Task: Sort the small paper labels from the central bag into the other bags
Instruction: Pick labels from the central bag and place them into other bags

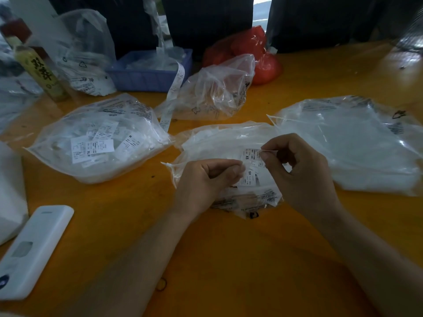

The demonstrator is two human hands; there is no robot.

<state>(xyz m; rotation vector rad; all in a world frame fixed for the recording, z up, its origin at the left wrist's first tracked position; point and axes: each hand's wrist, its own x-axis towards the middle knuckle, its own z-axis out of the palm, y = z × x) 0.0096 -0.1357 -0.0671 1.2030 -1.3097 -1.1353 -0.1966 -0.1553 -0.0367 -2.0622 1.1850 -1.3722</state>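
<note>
Hands at work over the central bag (219, 143): left hand (203, 181) and right hand (299, 170) each pinch XS labels (250, 156); sorted bags at 10 (96, 138) and 2 o'clock (357, 145).

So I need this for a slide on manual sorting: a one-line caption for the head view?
Both hands, left hand and right hand, pinch XS labels over the central bag.

Both bare forearms reach in from the bottom edge, converging. Left hand (203, 179) sits knuckles up, fingers curled, thumb pressed to forefinger in a pinch. Right hand (299, 172) is just beside it, slightly higher, fingers curled, thumb and forefinger pinching too.
</note>
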